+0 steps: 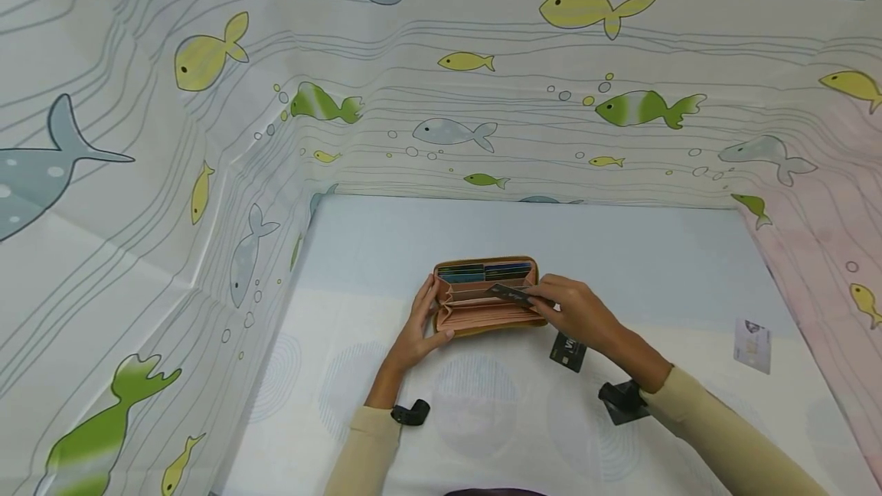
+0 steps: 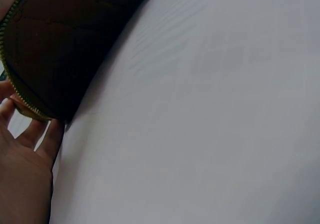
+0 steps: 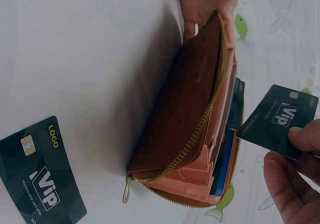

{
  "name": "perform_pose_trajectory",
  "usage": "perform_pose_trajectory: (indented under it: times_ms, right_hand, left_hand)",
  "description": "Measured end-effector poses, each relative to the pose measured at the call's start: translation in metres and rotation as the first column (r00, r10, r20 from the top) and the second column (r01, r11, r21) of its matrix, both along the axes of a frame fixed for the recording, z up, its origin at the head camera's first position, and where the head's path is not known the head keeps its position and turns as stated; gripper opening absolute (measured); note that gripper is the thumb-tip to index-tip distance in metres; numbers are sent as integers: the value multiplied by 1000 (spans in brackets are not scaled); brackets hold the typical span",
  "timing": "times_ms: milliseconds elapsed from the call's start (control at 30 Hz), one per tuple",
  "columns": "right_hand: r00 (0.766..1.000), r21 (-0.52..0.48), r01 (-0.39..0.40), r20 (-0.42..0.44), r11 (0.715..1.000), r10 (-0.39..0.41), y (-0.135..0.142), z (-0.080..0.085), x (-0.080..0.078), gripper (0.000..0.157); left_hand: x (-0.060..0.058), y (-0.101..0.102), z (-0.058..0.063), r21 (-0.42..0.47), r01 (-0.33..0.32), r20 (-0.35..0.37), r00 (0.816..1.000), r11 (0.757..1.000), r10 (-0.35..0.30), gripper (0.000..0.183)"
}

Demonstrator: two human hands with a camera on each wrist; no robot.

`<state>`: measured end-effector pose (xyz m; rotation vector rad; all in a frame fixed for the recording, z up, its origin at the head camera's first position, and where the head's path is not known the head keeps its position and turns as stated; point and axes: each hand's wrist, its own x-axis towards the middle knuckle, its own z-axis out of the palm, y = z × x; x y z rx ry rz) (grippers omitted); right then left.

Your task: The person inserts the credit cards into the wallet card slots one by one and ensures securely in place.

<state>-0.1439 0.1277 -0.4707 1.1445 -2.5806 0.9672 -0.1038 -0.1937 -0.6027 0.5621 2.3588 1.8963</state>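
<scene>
A brown zip-around wallet [image 1: 491,319] stands unzipped, its pinkish compartments facing up and several cards [image 1: 463,274] tucked in slots along the far side. My left hand [image 1: 413,334] grips its left end, thumb on the near side and fingers at the far side. Between thumb and fingers, my right hand [image 1: 577,311] pinches a dark green Vip card [image 3: 277,119] over the wallet's opening. In the right wrist view that card overlaps the wallet's far edge. The left wrist view shows the wallet's quilted outside [image 2: 65,39] and gold zip, with fingers at its end.
Another dark Vip card [image 1: 568,352] lies on the white table [image 1: 503,442] just right of the wallet. A further dark card [image 1: 628,413] is partly hidden below the right wrist. Farther right lies a pale card [image 1: 752,345]. Fish-printed sheeting [image 1: 524,75] rises behind and at both sides.
</scene>
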Motion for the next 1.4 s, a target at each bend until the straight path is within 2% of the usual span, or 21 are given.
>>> perform_pose_trajectory:
  times_ms: [67,300,400,667,900,1167,1400]
  right_hand:
    - [1000,12,-3,-13,1000,3,-3,-1,-1,23]
    - [997,25,-37,-60,999,38,-13,-4,-4,21]
    - [998,32,-43,-45,999,44,-17,-6,-4,19]
    - [997,34,-74,-27,997,75,-30,-8,-4,17]
    - [994,55,-105,-21,993,106,-42,-10,-4,17]
    - [992,85,-114,-35,990,117,-52,-16,-5,16]
    - [993,106,-120,-4,987,121,-56,-19,-5,16]
  left_hand:
    - [0,0,3,5,4,3,1000,1000,-4,94]
    - [5,2,35,3,34,24,999,999,-34,91]
    - [6,2,38,-8,39,36,999,999,-38,91]
    - [5,3,40,-26,33,40,999,999,-31,92]
    - [7,3,42,0,34,56,998,999,-34,91]
    - [7,2,42,-10,30,52,998,999,-29,91]
    - [7,3,42,-14,25,54,998,1000,-24,90]
